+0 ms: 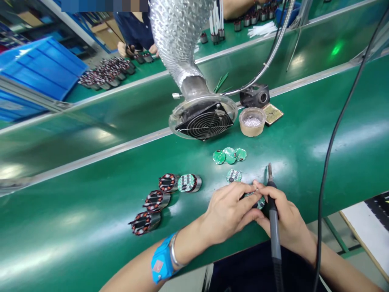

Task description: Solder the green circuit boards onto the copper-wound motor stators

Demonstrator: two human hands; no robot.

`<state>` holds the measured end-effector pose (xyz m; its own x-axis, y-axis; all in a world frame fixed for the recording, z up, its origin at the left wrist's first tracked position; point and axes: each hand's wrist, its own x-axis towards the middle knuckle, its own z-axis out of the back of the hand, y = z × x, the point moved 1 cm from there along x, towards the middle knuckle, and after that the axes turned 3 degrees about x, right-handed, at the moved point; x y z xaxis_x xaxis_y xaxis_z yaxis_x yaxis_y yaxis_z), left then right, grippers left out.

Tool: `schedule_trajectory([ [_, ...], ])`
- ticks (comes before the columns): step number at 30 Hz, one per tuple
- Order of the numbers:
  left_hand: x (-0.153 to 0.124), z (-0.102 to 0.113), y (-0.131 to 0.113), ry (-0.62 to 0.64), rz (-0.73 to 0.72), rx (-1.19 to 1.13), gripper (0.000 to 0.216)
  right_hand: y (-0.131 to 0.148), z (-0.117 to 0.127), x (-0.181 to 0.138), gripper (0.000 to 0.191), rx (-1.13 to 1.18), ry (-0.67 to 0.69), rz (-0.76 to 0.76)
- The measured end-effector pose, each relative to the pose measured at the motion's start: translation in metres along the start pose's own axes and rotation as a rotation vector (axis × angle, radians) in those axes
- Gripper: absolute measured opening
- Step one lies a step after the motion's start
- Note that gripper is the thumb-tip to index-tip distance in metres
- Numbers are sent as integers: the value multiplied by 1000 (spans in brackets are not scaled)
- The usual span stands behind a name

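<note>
My left hand [229, 209] is closed around a round green circuit board [260, 202], fingers curled over its top and side. Most of the board and whatever lies under it is hidden. Against the board's other side press the fingertips of my right hand [287, 213], which also holds a soldering iron [274, 229], its tip pointing away from me. Just beyond my left hand lies a loose round circuit board [234, 175]. To the left, a motor stator [192, 183] carries a green board on its face, near bare stators with copper windings [156, 200].
Beyond the hands are green round boards [229, 155], a solder tub [252, 121], a sponge tray [272, 114] and a black iron holder [254, 96]. A fume duct with fan [208, 121] hangs overhead. A black cable [331, 142] crosses the right. Co-workers' hands [123, 49] appear across the partition.
</note>
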<state>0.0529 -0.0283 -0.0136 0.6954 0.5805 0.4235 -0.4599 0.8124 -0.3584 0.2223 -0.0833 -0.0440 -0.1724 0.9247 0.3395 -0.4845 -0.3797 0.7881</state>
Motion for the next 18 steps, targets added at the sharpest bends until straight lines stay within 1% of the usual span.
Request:
schedule_trajectory([
  [2, -2, -4, -2, -33, 35, -36, 33, 1, -2, -2, 49, -14, -14, 11],
  [4, -5, -6, -2, -64, 92, -128, 36, 0, -3, -3, 49, -36, -30, 26],
  [6, -9, -4, 2, -55, 169, -262, 48, 0, -2, -3, 48, -56, -44, 25],
  [7, -10, -3, 4, -28, 222, -337, 56, 0, -1, -2, 47, -59, -45, 15],
  [8, -12, -1, 7, 7, 293, -422, 61, 0, 0, -1, 46, -61, -41, 1],
  [9, -14, 0, 10, 46, 384, -517, 62, 0, 1, 0, 45, -61, -33, -14],
  [10, -17, 1, 13, 86, 491, -618, 58, 0, 2, 1, 45, -62, -25, -25],
  [12, -22, -1, 18, 139, 723, -793, 40, 0, 4, 4, 45, -70, -9, -31],
  [14, -26, -6, 20, 152, 901, -912, 29, -1, 4, 5, 44, -82, -4, -22],
  [16, -27, -10, 20, 140, 994, -1008, 31, -3, 4, 5, 43, -92, -2, -6],
  [18, -25, -13, 18, 131, 1045, -1100, 36, -4, 3, 5, 42, -105, 0, 9],
])
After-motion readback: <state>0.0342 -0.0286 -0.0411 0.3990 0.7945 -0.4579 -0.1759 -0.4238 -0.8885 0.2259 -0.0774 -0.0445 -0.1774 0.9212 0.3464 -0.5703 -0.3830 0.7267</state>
